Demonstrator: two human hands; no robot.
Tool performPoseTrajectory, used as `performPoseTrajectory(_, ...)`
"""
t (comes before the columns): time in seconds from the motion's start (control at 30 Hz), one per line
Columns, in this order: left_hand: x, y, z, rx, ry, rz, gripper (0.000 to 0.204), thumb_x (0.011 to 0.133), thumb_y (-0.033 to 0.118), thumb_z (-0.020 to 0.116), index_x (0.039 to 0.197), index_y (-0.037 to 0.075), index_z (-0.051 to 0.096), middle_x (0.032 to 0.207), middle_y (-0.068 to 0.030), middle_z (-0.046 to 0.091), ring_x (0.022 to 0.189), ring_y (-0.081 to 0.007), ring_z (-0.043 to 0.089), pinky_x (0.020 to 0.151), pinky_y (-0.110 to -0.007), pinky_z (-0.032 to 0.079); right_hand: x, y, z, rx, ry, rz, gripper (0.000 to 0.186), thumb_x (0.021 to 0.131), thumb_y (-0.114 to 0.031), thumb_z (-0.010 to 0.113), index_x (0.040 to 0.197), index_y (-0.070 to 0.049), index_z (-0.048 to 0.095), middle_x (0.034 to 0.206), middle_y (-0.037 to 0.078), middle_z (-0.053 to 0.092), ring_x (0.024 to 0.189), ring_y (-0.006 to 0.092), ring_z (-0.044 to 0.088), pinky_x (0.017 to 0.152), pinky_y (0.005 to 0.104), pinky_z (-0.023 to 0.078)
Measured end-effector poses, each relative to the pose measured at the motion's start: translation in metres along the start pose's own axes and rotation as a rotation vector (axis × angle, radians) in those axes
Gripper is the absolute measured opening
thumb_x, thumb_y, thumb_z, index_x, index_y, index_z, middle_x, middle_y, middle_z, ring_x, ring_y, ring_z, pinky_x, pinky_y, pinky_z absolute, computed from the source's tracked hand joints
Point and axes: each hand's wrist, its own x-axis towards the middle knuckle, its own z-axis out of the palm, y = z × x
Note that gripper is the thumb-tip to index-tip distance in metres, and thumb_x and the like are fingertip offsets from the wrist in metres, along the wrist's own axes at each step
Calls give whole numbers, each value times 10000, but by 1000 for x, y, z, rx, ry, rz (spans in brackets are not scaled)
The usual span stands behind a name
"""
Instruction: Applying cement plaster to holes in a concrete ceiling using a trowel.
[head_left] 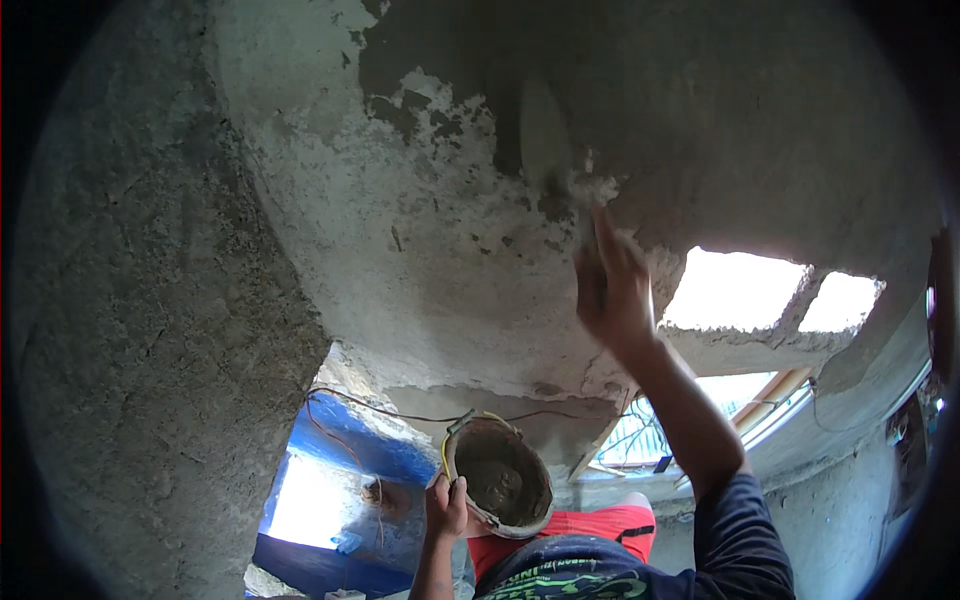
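My left hand (446, 510) grips the side of a round bucket (535, 476) of wet grey mortar (490, 475) at waist height, near its yellow handle. My right hand (615, 285) is raised against the mottled plaster surface above, closed round a trowel (550, 150) whose blade is blurred and hard to make out. The blade is on or very near a dark, smoother patch (450, 45) that borders flaking, pale plaster (330, 180). My dark sleeve and red shorts show below.
Rough concrete (140, 350) fills the left. Ragged openings (735, 290) let in light at the right, above a window (640, 440). Loose wires (390, 413) cross the middle. A blue-painted recess (370, 430) with a bright opening (305, 500) lies at lower left.
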Motion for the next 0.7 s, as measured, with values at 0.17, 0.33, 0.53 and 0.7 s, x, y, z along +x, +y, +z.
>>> performPoseTrajectory(0.17, 4, 7, 11, 33, -8, 70, 226, 968, 184, 596, 942, -39, 626, 862, -250, 661, 827, -457, 650, 719, -505, 494, 69, -10, 12, -563, -419, 128, 700, 971, -54, 569, 1613, -68, 290, 1058, 270, 656, 785, 322, 726, 651, 423, 621)
performPoseTrajectory(0.33, 2, 7, 13, 31, -20, 38, 220, 954, 182, 602, 969, -34, 642, 892, -250, 670, 857, -454, 654, 754, -514, 499, -13, -10, 46, -541, -563, -95, 806, 881, -39, 614, 1620, -137, 307, 1092, 225, 620, 765, 265, 705, 589, 358, 620)
performPoseTrajectory(0.53, 4, 2, 14, 38, -25, 66, 271, 948, 161, 596, 1116, -44, 652, 1042, -260, 682, 977, -462, 643, 861, -497, 506, -22, 0, 36, -330, -265, -105, 851, 804, -8, 647, 1598, -180, 391, 1060, 150, 598, 767, 247, 703, 563, 333, 618)
performPoseTrajectory(0.7, 12, 0, 14, 0, -54, 24, 233, 957, 162, 597, 1064, -40, 645, 992, -255, 676, 932, -464, 640, 821, -502, 502, -25, 34, 24, -609, -244, -2, 913, 781, 26, 636, 1620, -200, 355, 1052, 155, 582, 776, 263, 699, 571, 353, 620)
